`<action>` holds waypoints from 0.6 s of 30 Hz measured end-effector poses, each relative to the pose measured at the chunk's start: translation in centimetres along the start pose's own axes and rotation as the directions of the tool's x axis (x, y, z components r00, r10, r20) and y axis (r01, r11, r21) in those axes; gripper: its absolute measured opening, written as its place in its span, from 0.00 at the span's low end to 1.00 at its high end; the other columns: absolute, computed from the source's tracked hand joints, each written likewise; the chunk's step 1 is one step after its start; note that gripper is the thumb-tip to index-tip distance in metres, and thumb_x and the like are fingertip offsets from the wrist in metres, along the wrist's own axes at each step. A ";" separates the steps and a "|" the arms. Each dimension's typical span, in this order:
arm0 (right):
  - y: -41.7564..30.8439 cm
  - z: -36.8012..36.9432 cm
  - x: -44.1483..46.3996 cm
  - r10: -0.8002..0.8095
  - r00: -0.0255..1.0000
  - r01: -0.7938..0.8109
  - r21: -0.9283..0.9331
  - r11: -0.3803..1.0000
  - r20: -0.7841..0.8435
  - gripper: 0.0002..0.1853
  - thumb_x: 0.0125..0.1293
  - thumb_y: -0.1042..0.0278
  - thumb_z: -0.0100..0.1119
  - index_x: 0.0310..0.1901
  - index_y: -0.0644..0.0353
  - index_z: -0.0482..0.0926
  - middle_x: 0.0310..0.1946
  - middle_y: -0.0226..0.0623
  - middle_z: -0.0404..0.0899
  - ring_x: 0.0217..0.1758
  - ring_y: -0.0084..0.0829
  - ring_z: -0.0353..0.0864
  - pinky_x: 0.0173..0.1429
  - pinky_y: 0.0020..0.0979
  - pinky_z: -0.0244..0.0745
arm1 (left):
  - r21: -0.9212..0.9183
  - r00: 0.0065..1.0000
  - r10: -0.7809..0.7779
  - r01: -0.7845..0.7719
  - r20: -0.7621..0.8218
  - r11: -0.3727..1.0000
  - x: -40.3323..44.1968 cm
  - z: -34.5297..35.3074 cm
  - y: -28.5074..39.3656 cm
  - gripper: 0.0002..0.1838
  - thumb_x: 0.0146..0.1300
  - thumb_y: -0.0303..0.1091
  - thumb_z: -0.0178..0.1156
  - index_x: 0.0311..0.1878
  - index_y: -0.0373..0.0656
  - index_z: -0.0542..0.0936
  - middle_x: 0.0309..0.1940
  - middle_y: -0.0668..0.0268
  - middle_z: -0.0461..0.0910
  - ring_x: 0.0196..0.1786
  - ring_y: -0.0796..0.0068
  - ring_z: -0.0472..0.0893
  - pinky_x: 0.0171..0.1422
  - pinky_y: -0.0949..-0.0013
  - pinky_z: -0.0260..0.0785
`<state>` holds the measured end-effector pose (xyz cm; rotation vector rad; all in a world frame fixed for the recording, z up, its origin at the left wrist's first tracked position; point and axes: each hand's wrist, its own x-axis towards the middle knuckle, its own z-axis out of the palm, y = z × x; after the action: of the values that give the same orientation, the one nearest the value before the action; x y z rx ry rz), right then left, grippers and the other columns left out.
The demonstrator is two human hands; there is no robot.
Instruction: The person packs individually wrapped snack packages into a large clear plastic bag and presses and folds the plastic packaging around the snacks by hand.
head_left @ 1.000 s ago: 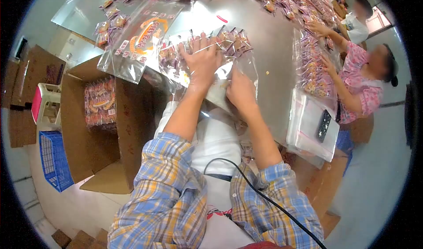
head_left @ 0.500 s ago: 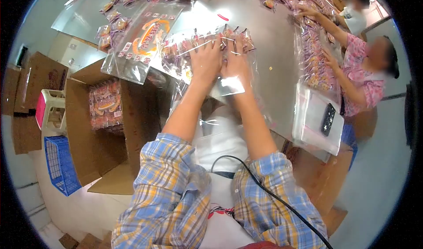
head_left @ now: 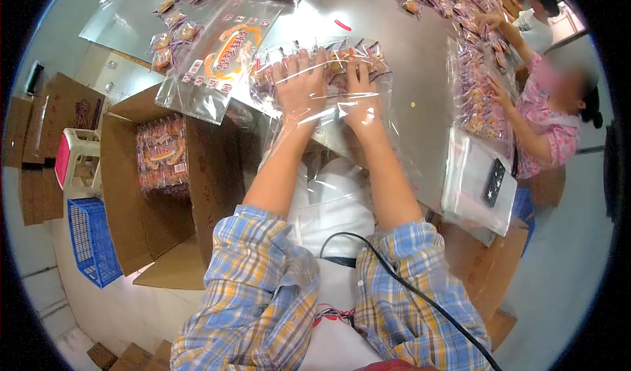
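Note:
Small wrapped snack packets (head_left: 336, 67) lie in a row inside a clear plastic bag (head_left: 388, 118) on the metal table. My left hand (head_left: 301, 92) rests on the left part of the row, fingers stretched out and apart. On the right part lies my right hand (head_left: 361, 101), its visible fingers extended over the packets. Shiny plastic film covers both hands and wrists, which appear to be inside the bag. Left of it is a flat printed plastic bag (head_left: 227, 59) with an orange-and-red design.
An open cardboard box (head_left: 151, 220) at left contains packed snack bags (head_left: 162, 153). Loose packets (head_left: 411, 3) line the table's far side. At right, a phone (head_left: 493, 182) lies on stacked clear bags (head_left: 460, 200). A co-worker in a pink top (head_left: 549, 131) handles packets.
My hands have moved slightly apart, and the fingers of my left hand are more spread. The plastic now reaches further over my wrists. The whole view has shifted a little.

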<state>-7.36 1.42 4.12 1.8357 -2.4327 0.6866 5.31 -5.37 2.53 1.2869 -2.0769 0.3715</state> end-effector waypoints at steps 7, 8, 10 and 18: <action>-0.5 -0.1 0.7 0.025 0.980 -0.003 0.112 0.994 -0.196 0.29 0.69 0.66 0.63 0.72 0.54 0.74 0.68 0.50 0.75 0.52 0.58 0.85 0.59 0.52 0.81 | -0.009 0.981 -0.009 0.011 0.192 1.000 0.6 -1.7 0.7 0.25 0.65 0.50 0.65 0.63 0.52 0.84 0.68 0.59 0.80 0.71 0.53 0.76 0.76 0.31 0.57; -0.6 0.0 1.0 0.062 0.978 -0.038 0.121 0.992 -0.201 0.25 0.69 0.66 0.62 0.68 0.53 0.78 0.65 0.51 0.78 0.53 0.56 0.85 0.60 0.51 0.81 | -0.012 0.961 -0.020 0.024 0.275 1.000 1.5 -2.7 1.0 0.27 0.64 0.51 0.66 0.64 0.51 0.84 0.70 0.59 0.78 0.72 0.52 0.75 0.75 0.29 0.57; 0.2 0.5 2.0 0.090 0.989 -0.076 0.114 0.991 -0.119 0.25 0.69 0.64 0.61 0.68 0.48 0.79 0.68 0.43 0.77 0.52 0.52 0.87 0.57 0.51 0.83 | -0.022 0.907 -0.035 0.049 0.419 0.999 2.7 -3.4 1.7 0.29 0.63 0.48 0.66 0.68 0.54 0.80 0.74 0.61 0.75 0.76 0.50 0.71 0.73 0.20 0.53; 0.1 -1.2 0.9 -0.009 0.999 0.014 0.112 0.994 -0.039 0.31 0.67 0.68 0.61 0.73 0.53 0.73 0.69 0.47 0.74 0.53 0.56 0.85 0.59 0.52 0.81 | -0.088 0.953 0.111 -0.089 0.282 0.992 2.0 -0.5 1.9 0.24 0.68 0.37 0.62 0.67 0.59 0.79 0.72 0.67 0.77 0.76 0.58 0.72 0.74 0.15 0.49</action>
<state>-8.04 1.05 5.47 1.8549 -2.4043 0.8664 3.30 -5.54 4.43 1.2540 -2.3815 0.1550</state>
